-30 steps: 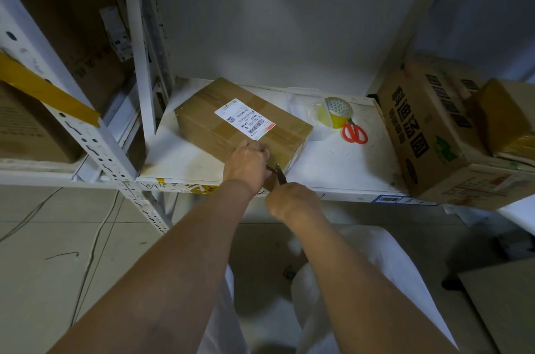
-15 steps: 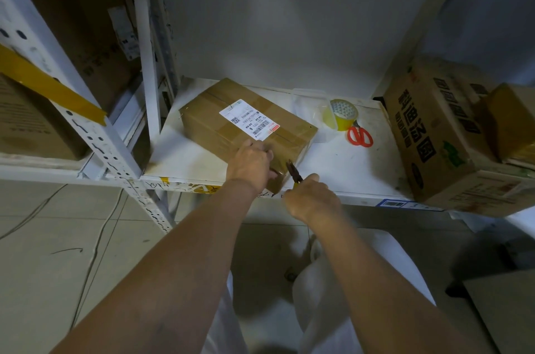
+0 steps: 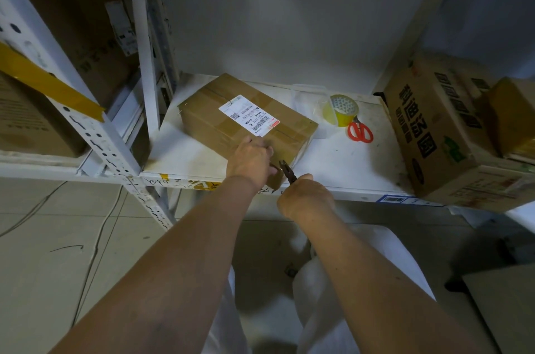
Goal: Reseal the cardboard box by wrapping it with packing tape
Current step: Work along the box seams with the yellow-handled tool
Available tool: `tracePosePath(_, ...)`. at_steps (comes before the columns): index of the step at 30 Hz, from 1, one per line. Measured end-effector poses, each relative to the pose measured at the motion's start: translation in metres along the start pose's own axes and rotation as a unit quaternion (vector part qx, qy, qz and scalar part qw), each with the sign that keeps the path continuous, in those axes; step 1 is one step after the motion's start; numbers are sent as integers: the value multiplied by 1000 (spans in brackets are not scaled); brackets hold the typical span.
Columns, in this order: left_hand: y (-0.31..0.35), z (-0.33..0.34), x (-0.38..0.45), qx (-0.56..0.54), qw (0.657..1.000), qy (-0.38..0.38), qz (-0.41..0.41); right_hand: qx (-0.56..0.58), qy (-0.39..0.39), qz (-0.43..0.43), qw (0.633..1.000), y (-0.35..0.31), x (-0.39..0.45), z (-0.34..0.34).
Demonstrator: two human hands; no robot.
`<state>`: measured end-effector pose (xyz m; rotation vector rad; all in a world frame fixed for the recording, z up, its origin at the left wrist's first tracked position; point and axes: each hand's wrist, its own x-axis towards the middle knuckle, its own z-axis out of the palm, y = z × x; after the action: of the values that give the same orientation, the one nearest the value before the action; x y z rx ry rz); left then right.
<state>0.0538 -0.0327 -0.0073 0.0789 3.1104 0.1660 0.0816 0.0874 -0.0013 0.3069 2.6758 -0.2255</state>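
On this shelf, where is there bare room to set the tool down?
Widest bare patch: shelf between the taped box and the printed carton, in front of the scissors. A narrower strip lies left of the box. Crowded behind, by the tape roll.

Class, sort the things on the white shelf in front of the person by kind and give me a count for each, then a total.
Cardboard boxes: 3, the labelled box, the large printed box, the smaller box behind it
Tape rolls: 1, yellow
Scissors: 1, red-handled
Total: 5
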Motion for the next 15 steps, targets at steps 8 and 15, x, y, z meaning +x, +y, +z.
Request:
tracePosePath(8,0,0,-1,11,1000,-5,0,-14,68,-24,997,4,2,12)
tracePosePath(15,0,-1,-1,1,1000,-2,-1,26,88,-72,993,13,7,20)
